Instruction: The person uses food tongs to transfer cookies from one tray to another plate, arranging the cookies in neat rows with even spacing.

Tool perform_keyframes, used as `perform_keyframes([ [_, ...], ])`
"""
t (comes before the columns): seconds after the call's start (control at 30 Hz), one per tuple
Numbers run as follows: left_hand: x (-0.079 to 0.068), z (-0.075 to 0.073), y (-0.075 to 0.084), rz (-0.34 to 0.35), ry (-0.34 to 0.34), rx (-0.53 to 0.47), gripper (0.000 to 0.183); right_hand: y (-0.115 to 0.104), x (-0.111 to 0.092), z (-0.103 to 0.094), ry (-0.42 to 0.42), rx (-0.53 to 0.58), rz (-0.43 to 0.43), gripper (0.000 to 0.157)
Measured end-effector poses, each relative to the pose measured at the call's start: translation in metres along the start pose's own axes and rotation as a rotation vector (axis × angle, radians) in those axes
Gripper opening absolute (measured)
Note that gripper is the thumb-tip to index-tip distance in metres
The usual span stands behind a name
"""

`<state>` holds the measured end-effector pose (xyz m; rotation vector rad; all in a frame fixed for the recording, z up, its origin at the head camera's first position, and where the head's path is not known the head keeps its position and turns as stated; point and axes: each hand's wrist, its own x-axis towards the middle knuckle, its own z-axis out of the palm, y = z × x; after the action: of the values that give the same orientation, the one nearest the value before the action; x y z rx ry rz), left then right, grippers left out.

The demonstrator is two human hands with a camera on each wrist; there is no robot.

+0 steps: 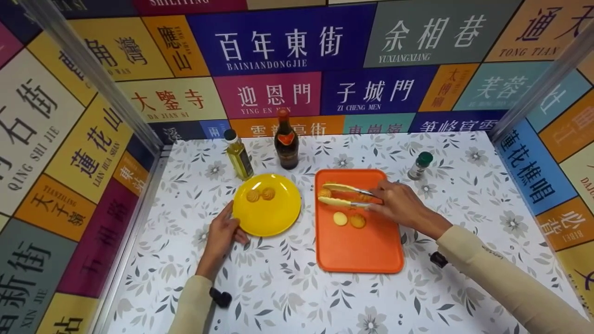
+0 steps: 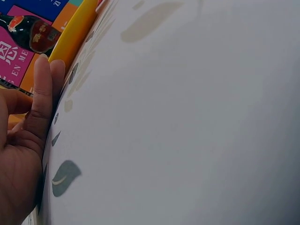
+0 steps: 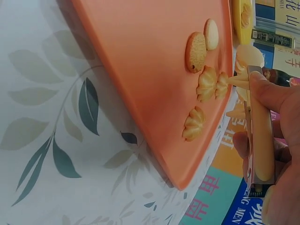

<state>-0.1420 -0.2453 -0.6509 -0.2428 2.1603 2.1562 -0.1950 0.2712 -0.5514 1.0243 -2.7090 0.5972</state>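
In the head view, my right hand grips a pair of tongs, metal with cream tips, over the orange tray. The tips stand apart, around a swirled cookie near the tray's far left corner. More swirled cookies lie by them in the right wrist view. Nearer on the tray are a pale round cookie and a browner round one. My left hand rests against the left rim of a yellow plate. Two swirled cookies sit on that plate.
Behind the plate stand an oil bottle and a dark bottle with a red top. A small green-capped jar is beyond the tray's right side. Printed panels wall in the patterned table at the back and sides.
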Motion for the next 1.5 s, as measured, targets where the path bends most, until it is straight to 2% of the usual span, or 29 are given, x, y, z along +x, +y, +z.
perform_keyframes([
  [0.27,0.0,0.0,-0.001,-0.003,0.007,-0.013,0.064,-0.007,0.009,0.005,-0.007,0.023,-0.02,0.039],
  [0.53,0.0,0.001,0.003,-0.049,0.018,0.028,0.067,-0.015,0.018,0.007,-0.035,0.019,-0.011,0.039],
  [0.83,0.001,0.001,0.002,-0.032,0.014,0.016,0.066,-0.021,0.027,0.012,-0.044,0.044,-0.009,0.038],
  [1.5,0.001,0.001,0.003,-0.045,0.015,0.039,0.066,-0.03,0.048,0.022,-0.057,0.075,-0.056,0.036],
])
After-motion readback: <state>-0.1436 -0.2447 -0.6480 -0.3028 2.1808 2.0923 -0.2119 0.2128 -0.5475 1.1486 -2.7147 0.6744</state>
